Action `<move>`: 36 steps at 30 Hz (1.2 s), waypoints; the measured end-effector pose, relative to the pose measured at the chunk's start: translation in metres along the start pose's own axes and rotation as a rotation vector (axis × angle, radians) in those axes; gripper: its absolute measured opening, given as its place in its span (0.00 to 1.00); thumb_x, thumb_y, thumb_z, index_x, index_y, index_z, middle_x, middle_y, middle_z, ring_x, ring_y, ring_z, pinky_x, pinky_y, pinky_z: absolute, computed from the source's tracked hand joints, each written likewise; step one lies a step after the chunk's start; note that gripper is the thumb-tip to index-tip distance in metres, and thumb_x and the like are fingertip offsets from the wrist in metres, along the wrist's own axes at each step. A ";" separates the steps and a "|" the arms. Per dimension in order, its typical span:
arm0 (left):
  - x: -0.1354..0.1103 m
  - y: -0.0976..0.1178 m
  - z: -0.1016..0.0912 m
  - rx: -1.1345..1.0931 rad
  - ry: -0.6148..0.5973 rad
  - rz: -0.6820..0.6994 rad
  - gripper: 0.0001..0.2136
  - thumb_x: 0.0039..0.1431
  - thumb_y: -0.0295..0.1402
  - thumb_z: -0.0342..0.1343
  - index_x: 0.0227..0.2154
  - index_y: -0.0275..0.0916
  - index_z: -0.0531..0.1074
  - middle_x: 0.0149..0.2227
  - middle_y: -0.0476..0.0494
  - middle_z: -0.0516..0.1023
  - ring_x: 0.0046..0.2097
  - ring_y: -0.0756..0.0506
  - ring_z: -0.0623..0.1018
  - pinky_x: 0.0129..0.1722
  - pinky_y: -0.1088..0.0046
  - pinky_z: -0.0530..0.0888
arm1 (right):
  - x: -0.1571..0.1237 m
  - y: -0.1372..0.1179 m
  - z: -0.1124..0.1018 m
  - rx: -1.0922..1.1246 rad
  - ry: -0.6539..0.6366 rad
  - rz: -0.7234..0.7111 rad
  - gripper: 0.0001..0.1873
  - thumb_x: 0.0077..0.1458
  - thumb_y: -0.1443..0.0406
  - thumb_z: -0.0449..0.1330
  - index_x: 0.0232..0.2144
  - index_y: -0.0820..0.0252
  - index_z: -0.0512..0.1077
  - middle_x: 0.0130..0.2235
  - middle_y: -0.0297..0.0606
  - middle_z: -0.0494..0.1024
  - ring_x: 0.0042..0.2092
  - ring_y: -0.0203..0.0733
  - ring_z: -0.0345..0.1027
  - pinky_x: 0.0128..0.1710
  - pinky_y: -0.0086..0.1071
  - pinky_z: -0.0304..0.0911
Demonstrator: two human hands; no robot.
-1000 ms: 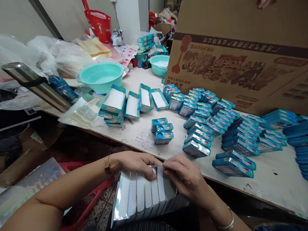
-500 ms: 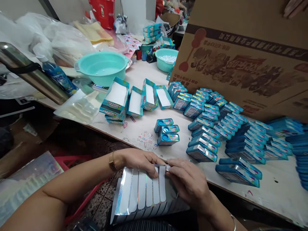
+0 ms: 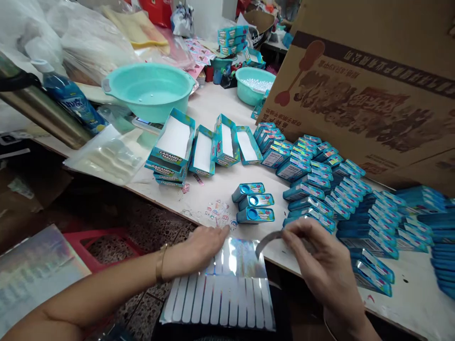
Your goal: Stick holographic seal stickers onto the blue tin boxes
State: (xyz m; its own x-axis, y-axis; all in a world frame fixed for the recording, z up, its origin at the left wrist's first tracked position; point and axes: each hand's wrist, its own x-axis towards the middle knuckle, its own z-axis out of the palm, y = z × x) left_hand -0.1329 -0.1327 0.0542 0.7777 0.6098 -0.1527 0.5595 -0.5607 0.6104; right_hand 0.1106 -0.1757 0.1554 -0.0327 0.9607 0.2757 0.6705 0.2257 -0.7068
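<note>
A sheet of long silvery strip stickers (image 3: pixel 220 300) lies across my lap, its upper part shiny and bare. My left hand (image 3: pixel 197 251) is closed on the sheet's far left edge, near the table edge; some of its fingertips are hidden. In my right hand (image 3: pixel 316 260), thumb and fingers pinch one end of a curved sticker strip (image 3: pixel 267 240). The strip's other end hangs over the sheet's upper right corner. Beyond the hands, three small blue boxes (image 3: pixel 255 214) stand in a short row on the table, close to some small loose stickers (image 3: pixel 216 213).
Many blue boxes (image 3: pixel 313 180) stand in rows at right, before a large cardboard carton (image 3: pixel 355 94). Open trays (image 3: pixel 174 137), a turquoise basin (image 3: pixel 152 87), a smaller basin (image 3: pixel 250 92), a drink bottle (image 3: pixel 74 102) and a steel flask (image 3: pixel 39 104) occupy the back and left. A red stool (image 3: pixel 85 241) is below.
My right hand has risen and moved right, lifting the sticker strip from the sheet. The sheet now lies flatter, showing more strips. My left hand has shifted slightly; the view has tilted a little.
</note>
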 end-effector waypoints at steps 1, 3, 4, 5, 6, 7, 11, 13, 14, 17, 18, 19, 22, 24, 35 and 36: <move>-0.004 0.006 0.008 0.039 0.022 0.039 0.36 0.50 0.18 0.47 0.65 0.32 0.55 0.48 0.34 0.78 0.45 0.40 0.77 0.45 0.63 0.74 | 0.007 0.004 0.005 0.050 0.012 0.080 0.07 0.62 0.63 0.60 0.30 0.55 0.70 0.27 0.31 0.72 0.28 0.35 0.66 0.26 0.27 0.62; -0.012 0.019 0.023 0.090 0.078 0.090 0.44 0.47 0.17 0.47 0.70 0.30 0.38 0.52 0.30 0.75 0.49 0.38 0.75 0.49 0.57 0.73 | 0.018 0.015 0.018 0.142 0.027 0.202 0.10 0.60 0.60 0.61 0.29 0.56 0.70 0.26 0.31 0.72 0.27 0.35 0.64 0.25 0.28 0.60; -0.015 0.025 0.029 0.097 0.131 0.094 0.47 0.48 0.16 0.47 0.70 0.30 0.31 0.52 0.30 0.75 0.49 0.37 0.75 0.50 0.56 0.73 | 0.023 0.019 0.024 0.176 0.033 0.246 0.10 0.60 0.59 0.61 0.28 0.56 0.70 0.26 0.31 0.71 0.27 0.35 0.64 0.26 0.28 0.60; -0.017 0.031 0.034 0.095 0.193 0.087 0.47 0.49 0.16 0.46 0.70 0.30 0.27 0.50 0.31 0.76 0.47 0.38 0.76 0.49 0.56 0.73 | 0.026 0.023 0.030 0.196 0.040 0.279 0.11 0.59 0.58 0.61 0.28 0.57 0.70 0.26 0.31 0.71 0.28 0.35 0.63 0.27 0.29 0.60; -0.018 0.035 0.038 0.085 0.264 0.073 0.47 0.51 0.16 0.46 0.69 0.30 0.24 0.47 0.33 0.77 0.45 0.39 0.76 0.47 0.57 0.74 | 0.030 0.026 0.035 0.204 0.047 0.302 0.11 0.58 0.58 0.62 0.28 0.57 0.70 0.26 0.31 0.71 0.28 0.35 0.63 0.28 0.29 0.60; -0.018 0.038 0.041 0.065 0.338 0.064 0.45 0.54 0.16 0.45 0.69 0.30 0.22 0.44 0.35 0.77 0.42 0.40 0.76 0.45 0.59 0.75 | 0.033 0.028 0.040 0.202 0.051 0.314 0.11 0.58 0.58 0.62 0.28 0.57 0.70 0.26 0.31 0.71 0.29 0.35 0.63 0.29 0.29 0.60; -0.006 0.038 0.041 -0.053 0.592 0.075 0.41 0.62 0.20 0.44 0.69 0.30 0.23 0.38 0.39 0.77 0.38 0.42 0.75 0.39 0.63 0.77 | 0.045 0.029 0.050 0.133 0.038 0.300 0.11 0.59 0.58 0.60 0.27 0.57 0.69 0.27 0.31 0.71 0.29 0.35 0.62 0.30 0.30 0.58; 0.005 0.035 0.036 -0.104 0.635 0.060 0.41 0.63 0.21 0.45 0.70 0.31 0.23 0.39 0.39 0.77 0.39 0.42 0.76 0.40 0.63 0.77 | 0.050 0.031 0.051 0.103 0.019 0.292 0.11 0.59 0.59 0.60 0.27 0.57 0.69 0.27 0.30 0.71 0.29 0.35 0.62 0.30 0.30 0.58; 0.011 0.033 0.033 -0.122 0.630 0.043 0.41 0.63 0.22 0.45 0.70 0.32 0.23 0.40 0.38 0.77 0.39 0.42 0.76 0.41 0.62 0.77 | 0.052 0.032 0.051 0.095 0.011 0.292 0.12 0.59 0.59 0.60 0.27 0.57 0.69 0.27 0.30 0.71 0.29 0.35 0.62 0.31 0.30 0.58; 0.025 0.028 0.026 -0.147 0.570 0.010 0.41 0.62 0.23 0.45 0.70 0.33 0.23 0.42 0.36 0.77 0.41 0.41 0.76 0.42 0.59 0.78 | 0.056 0.036 0.050 0.078 -0.002 0.296 0.11 0.59 0.59 0.60 0.27 0.57 0.69 0.27 0.30 0.71 0.29 0.35 0.62 0.31 0.30 0.57; 0.028 0.027 0.025 -0.149 0.543 0.007 0.42 0.62 0.23 0.45 0.70 0.33 0.22 0.43 0.36 0.77 0.41 0.40 0.76 0.43 0.58 0.77 | 0.057 0.038 0.050 0.072 -0.005 0.295 0.11 0.60 0.59 0.59 0.27 0.57 0.69 0.27 0.30 0.71 0.29 0.35 0.62 0.31 0.30 0.57; 0.031 0.026 0.024 -0.149 0.518 0.005 0.43 0.61 0.22 0.45 0.69 0.34 0.21 0.43 0.36 0.77 0.42 0.40 0.76 0.43 0.57 0.77 | 0.057 0.039 0.051 0.066 -0.009 0.293 0.11 0.60 0.59 0.59 0.27 0.57 0.69 0.27 0.30 0.71 0.29 0.35 0.62 0.31 0.30 0.57; 0.038 0.023 0.025 -0.156 0.430 -0.012 0.45 0.59 0.21 0.45 0.68 0.37 0.17 0.45 0.36 0.77 0.44 0.39 0.76 0.45 0.56 0.76 | 0.058 0.043 0.052 0.055 -0.024 0.291 0.12 0.61 0.59 0.58 0.27 0.57 0.68 0.27 0.30 0.71 0.29 0.35 0.63 0.31 0.30 0.58; 0.042 0.020 0.027 -0.172 0.369 -0.020 0.47 0.57 0.20 0.45 0.68 0.39 0.16 0.48 0.35 0.76 0.45 0.38 0.76 0.46 0.55 0.76 | 0.058 0.044 0.053 0.036 -0.032 0.290 0.12 0.61 0.59 0.58 0.28 0.57 0.68 0.26 0.30 0.71 0.29 0.36 0.63 0.31 0.30 0.58; 0.052 0.014 0.032 -0.288 0.298 -0.096 0.46 0.56 0.21 0.47 0.71 0.46 0.26 0.48 0.39 0.77 0.47 0.38 0.76 0.47 0.55 0.74 | 0.058 0.055 0.059 -0.418 0.084 0.026 0.08 0.62 0.63 0.56 0.29 0.55 0.69 0.36 0.41 0.74 0.42 0.48 0.66 0.42 0.41 0.60; 0.052 0.014 0.033 -0.301 0.300 -0.094 0.46 0.56 0.21 0.47 0.71 0.46 0.26 0.49 0.39 0.77 0.47 0.38 0.76 0.47 0.56 0.74 | 0.057 0.056 0.059 -0.419 0.093 0.019 0.08 0.62 0.63 0.57 0.30 0.56 0.69 0.40 0.43 0.73 0.46 0.51 0.66 0.46 0.43 0.60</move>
State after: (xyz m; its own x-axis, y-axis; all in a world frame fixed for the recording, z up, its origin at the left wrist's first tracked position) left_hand -0.0749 -0.1269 0.0295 0.5847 0.8111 -0.0136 0.4809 -0.3331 0.8110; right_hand 0.1026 -0.0985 0.0929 0.0366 0.9410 0.3363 0.9143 0.1044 -0.3915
